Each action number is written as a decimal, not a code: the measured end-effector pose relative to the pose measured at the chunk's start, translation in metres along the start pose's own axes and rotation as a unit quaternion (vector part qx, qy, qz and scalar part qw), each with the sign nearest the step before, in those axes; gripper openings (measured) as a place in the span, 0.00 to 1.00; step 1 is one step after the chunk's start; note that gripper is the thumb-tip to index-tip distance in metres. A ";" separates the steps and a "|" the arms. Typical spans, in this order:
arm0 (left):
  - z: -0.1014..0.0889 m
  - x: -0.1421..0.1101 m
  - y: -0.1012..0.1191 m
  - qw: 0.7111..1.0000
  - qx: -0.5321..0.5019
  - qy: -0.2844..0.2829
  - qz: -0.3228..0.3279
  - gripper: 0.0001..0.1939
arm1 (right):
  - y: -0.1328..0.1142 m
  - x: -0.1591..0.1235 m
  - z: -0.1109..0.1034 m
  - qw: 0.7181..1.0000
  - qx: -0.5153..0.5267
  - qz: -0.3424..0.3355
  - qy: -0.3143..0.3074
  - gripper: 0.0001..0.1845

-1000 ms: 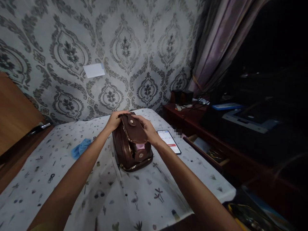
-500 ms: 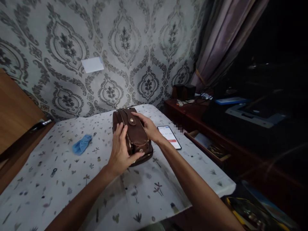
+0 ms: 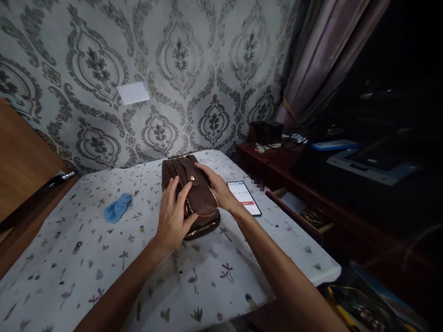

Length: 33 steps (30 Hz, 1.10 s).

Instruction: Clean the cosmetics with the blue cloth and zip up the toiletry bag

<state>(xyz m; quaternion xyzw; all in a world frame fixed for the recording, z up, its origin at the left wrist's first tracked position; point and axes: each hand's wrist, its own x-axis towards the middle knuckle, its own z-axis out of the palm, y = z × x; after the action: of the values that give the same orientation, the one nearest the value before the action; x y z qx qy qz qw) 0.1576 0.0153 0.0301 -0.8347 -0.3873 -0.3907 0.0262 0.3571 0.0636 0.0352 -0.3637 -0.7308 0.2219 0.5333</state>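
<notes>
A brown leather bag (image 3: 204, 194) with gold zips and a round snap on its strap lies on the patterned tablecloth (image 3: 207, 276). My left hand (image 3: 175, 212) grips its near left side, fingers over the top and thumb at the flap's lower edge. Against the right side, my right hand (image 3: 218, 186) holds the bag, its fingertips by the upper edge and its thumb hidden. The flap lies down over the bag's near end. Just right of my right hand rests a phone (image 3: 247, 200) with a lit screen.
A crumpled blue cloth (image 3: 118, 207) lies to the left on the table. On the right stands a dark red desk (image 3: 244, 157) with an open drawer (image 3: 320, 227). The wallpapered wall carries a white card (image 3: 133, 93). A purple curtain (image 3: 321, 60) hangs at the back right.
The flap has come down over the snap at the bag's near end. My left thumb has moved up from that lower snap to the flap's edge.
</notes>
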 end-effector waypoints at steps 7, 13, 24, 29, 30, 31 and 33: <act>-0.002 0.001 0.000 1.000 0.011 -0.007 0.009 0.34 | -0.020 -0.031 -0.002 0.996 0.062 0.059 0.038 0.26; -0.002 0.001 0.001 1.000 0.000 -0.013 0.004 0.39 | -0.045 -0.055 0.011 0.985 0.067 0.124 0.099 0.30; -0.003 -0.001 0.000 0.999 -0.020 -0.040 0.011 0.40 | -0.028 -0.054 0.043 0.962 -0.250 0.020 0.107 0.31; -0.011 0.000 -0.002 0.996 -0.024 -0.085 0.013 0.47 | -0.021 -0.054 0.038 0.952 -0.292 -0.035 0.089 0.33; -0.012 0.001 -0.003 0.995 -0.025 -0.092 0.012 0.48 | -0.021 -0.054 0.037 0.951 -0.294 -0.043 0.085 0.32; -0.012 0.001 -0.004 0.995 -0.026 -0.098 0.012 0.49 | -0.022 -0.054 0.036 0.951 -0.295 -0.048 0.082 0.31; -0.011 0.001 -0.006 0.994 -0.024 -0.105 0.012 0.49 | -0.024 -0.054 0.034 0.952 -0.292 -0.052 0.078 0.29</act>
<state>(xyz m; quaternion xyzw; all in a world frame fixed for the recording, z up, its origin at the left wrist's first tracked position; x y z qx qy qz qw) 0.1471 0.0164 0.0368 -0.8760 -0.3684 -0.3099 -0.0295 0.3270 0.0095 0.0076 -0.4816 -0.7375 -0.0583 0.4699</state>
